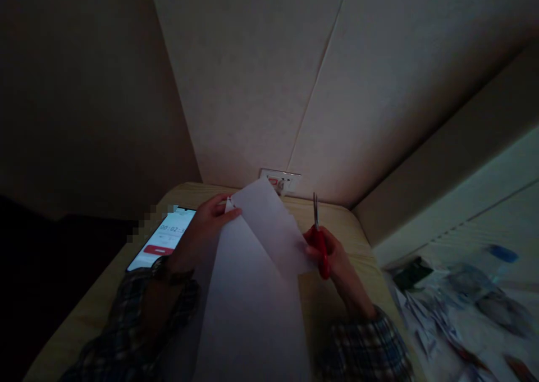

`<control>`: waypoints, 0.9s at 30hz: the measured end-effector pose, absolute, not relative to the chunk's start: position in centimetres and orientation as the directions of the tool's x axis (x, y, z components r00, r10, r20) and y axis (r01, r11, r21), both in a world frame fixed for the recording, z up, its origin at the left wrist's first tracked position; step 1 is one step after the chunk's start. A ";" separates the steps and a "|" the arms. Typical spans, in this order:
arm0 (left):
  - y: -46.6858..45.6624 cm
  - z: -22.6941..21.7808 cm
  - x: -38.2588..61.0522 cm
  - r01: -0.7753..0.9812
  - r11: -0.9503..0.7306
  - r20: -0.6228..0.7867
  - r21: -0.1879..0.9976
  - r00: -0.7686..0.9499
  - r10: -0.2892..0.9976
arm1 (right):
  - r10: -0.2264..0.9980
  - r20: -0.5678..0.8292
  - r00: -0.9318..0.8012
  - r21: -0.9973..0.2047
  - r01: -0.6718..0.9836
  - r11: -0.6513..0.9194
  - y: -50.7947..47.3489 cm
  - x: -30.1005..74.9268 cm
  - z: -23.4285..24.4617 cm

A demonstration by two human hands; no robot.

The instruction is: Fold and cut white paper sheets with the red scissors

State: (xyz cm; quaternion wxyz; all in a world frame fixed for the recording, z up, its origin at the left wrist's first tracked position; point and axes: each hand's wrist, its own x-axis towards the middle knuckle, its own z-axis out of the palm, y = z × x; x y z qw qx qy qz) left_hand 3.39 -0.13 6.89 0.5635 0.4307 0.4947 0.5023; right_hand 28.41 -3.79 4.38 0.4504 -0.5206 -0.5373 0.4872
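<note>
A large white sheet of paper (252, 309) is raised over the wooden table, with a flap folded or cut across its top at a slant. My left hand (214, 216) pinches the paper's upper left corner between thumb and fingers. On the other side, my right hand (330, 250) holds red-handled scissors (322, 253), their blades together and pointing up. Fingertips of that hand also touch the right edge of the paper flap. Whether the flap is cut or only folded, I cannot tell.
A phone (164, 239) showing a timer lies on the wooden table (353, 230) at the left. Behind the paper, a wall socket (286, 180) holds a plug. Plastic bags and scraps (458, 303) lie low at the right, beside the table.
</note>
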 end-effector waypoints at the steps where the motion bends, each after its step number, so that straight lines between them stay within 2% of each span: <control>1: -0.2 6.7 3.4 -0.147 0.132 -0.132 0.980 0.011 0.991 | 0.999 -0.029 -0.038 -0.990 0.139 -0.024 -3.6 28.2 4.0; 5: -0.5 5.8 3.5 -0.213 0.200 -0.181 0.956 0.105 0.978 | 0.999 -0.036 0.022 -0.992 0.124 -0.039 -3.6 27.7 3.2; 8: -1.0 5.0 3.6 -0.240 0.321 -0.274 0.916 0.210 0.939 | 0.996 -0.047 0.076 -0.996 0.068 -0.052 -4.0 27.7 3.4; 12: -2.0 4.2 4.0 -0.209 0.504 -0.429 0.838 0.319 0.845 | 0.994 -0.045 0.097 -0.999 -0.017 -0.044 -4.3 27.8 3.8; 15: -2.4 4.2 4.2 -0.168 0.566 -0.491 0.807 0.342 0.802 | 0.995 -0.045 0.093 -0.999 -0.030 -0.042 -4.3 28.0 3.9; 18: -2.3 4.5 4.0 -0.127 0.553 -0.492 0.823 0.325 0.807 | 0.988 -0.040 0.150 -0.999 0.018 -0.044 -4.2 28.2 3.8; 21: -2.1 4.8 3.7 -0.088 0.501 -0.450 0.861 0.330 0.830 | 0.976 0.023 0.218 -0.993 0.115 -0.003 -4.1 28.6 3.6; 27: -1.8 5.3 3.1 -0.055 0.459 -0.434 0.886 0.246 0.867 | 0.975 0.121 0.188 -0.967 0.245 0.072 -4.3 30.0 4.2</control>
